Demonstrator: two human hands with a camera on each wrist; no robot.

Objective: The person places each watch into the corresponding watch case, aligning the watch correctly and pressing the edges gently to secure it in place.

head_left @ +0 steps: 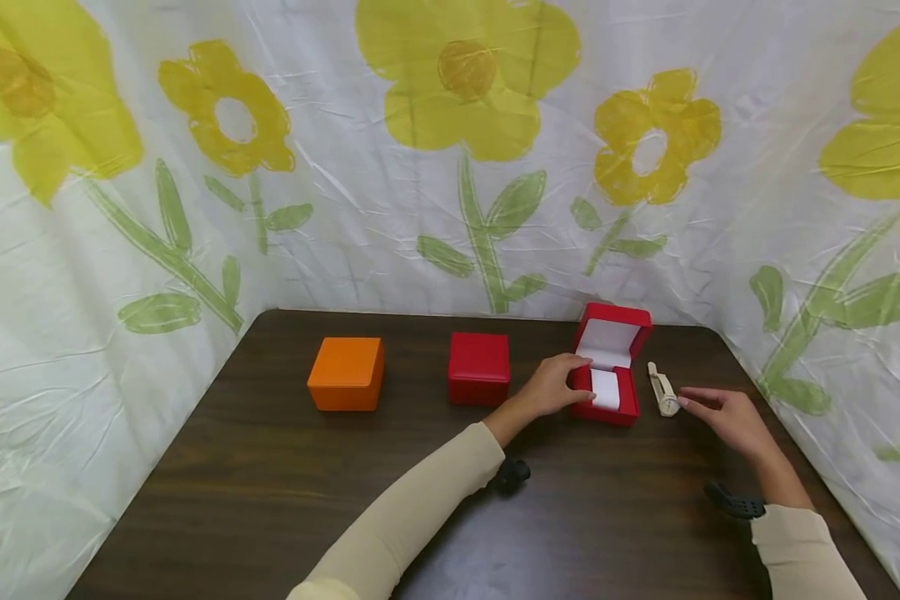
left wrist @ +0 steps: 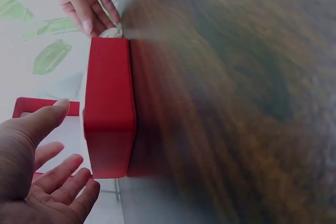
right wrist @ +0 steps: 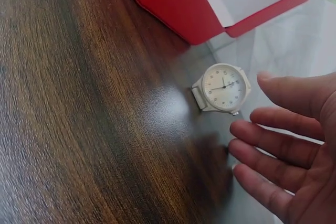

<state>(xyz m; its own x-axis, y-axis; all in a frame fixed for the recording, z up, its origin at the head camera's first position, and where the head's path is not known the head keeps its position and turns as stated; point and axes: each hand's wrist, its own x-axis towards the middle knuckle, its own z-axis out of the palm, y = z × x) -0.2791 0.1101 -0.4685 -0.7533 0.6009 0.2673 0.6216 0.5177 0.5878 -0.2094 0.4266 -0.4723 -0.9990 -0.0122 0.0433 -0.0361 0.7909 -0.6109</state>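
An opened red watch box point(head_left: 630, 400) stands at the back right of the table, lid raised, with a white cushion point(head_left: 606, 390) inside. My left hand point(head_left: 551, 385) reaches over its left side, thumb and fingers spread apart near the cushion. In the left wrist view the box's red wall point(left wrist: 109, 85) hides the cushion, so contact is unclear. To the right of the box lies a cream wristwatch point(right wrist: 224, 87), dial up. My right hand point(head_left: 729, 417) is just beside the watch, its fingers point(right wrist: 278, 142) loosely extended and apart from it in the right wrist view.
A closed red box point(head_left: 479, 369) stands left of the open one, close to my left forearm. Farther left is a closed orange box point(head_left: 347, 374). A flowered white curtain point(head_left: 330, 233) surrounds the back and sides of the dark wooden table point(head_left: 270, 492).
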